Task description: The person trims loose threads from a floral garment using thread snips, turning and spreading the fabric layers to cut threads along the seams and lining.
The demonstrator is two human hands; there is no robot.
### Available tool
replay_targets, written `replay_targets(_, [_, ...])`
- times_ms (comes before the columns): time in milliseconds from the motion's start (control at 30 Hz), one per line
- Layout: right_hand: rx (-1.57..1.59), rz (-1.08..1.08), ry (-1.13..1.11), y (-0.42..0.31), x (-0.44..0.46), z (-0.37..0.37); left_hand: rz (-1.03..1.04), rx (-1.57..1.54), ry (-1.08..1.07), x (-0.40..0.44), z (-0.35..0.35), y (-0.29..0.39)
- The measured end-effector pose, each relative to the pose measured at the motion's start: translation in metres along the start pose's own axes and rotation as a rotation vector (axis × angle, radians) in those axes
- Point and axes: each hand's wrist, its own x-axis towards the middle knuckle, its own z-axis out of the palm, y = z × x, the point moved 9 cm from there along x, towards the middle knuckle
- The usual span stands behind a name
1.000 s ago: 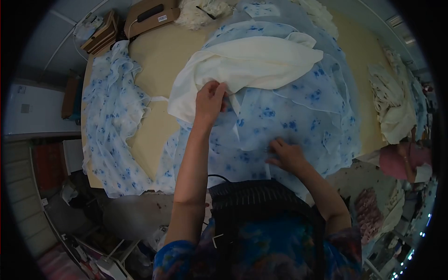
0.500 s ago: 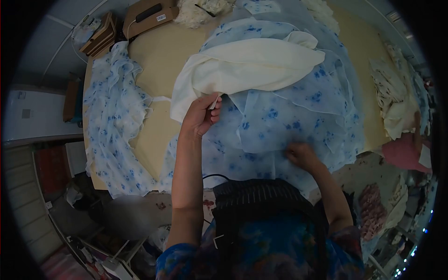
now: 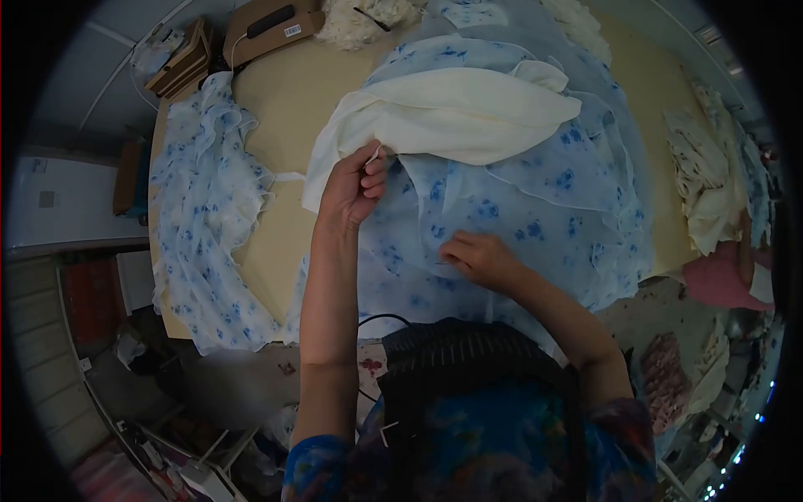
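Observation:
My left hand (image 3: 358, 181) is closed, pinching the lower edge of a cream-white cloth (image 3: 464, 113) between thumb and forefinger. That cloth lies in soft folds on top of a sheer white garment (image 3: 535, 197) with blue flower print and layered ruffles. My right hand (image 3: 481, 259) hovers over or rests on the printed fabric, to the right of and below my left hand. Its fingers are curled and pressed together. A thin dark line shows at its fingertips, too small to name.
A ruffled strip of the same print (image 3: 201, 226) lies along the left side of the tan table (image 3: 280, 92). Cardboard boxes (image 3: 272, 33) and a cream fabric pile (image 3: 360, 21) stand at the back. More cream cloth (image 3: 703, 176) and something pink (image 3: 723, 280) are at the right.
My right hand has moved left across the printed fabric, nearer to my left hand. My left hand has shifted slightly up and left, still pinching the cream-white cloth.

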Motion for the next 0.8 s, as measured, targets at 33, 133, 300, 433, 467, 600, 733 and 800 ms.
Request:
replay_targets(33, [0.031,0.018,-0.01,-0.003,-0.012,-0.002,0.002,-0.025,0.003,0.0,-0.002,0.001])
replay_targets(133, [0.045,0.082,-0.075,-0.001,-0.048,0.006,-0.012,-0.092,-0.025,0.003,-0.001,-0.001])
replay_targets(300, [0.083,0.119,-0.006,0.014,-0.073,-0.004,-0.015,0.31,0.029,-0.013,0.006,0.006])
replay_targets(433, [-0.088,0.272,0.416,0.029,-0.051,-0.116,0.34,1.201,0.423,-0.036,-0.007,0.064])
replay_targets(467, [-0.103,0.352,0.566,0.043,-0.05,-0.147,0.599,1.435,0.599,-0.04,-0.02,0.092])
replay_targets(600, [-0.317,0.388,0.851,0.069,-0.009,-0.224,0.799,1.496,0.734,0.0,-0.057,0.114])
replay_targets(733, [0.033,0.576,0.55,0.184,0.03,-0.19,0.18,1.031,0.361,0.067,-0.101,0.062])
replay_targets(800, [0.414,0.635,0.557,0.148,0.026,-0.191,0.234,0.811,0.269,0.03,-0.063,0.067])
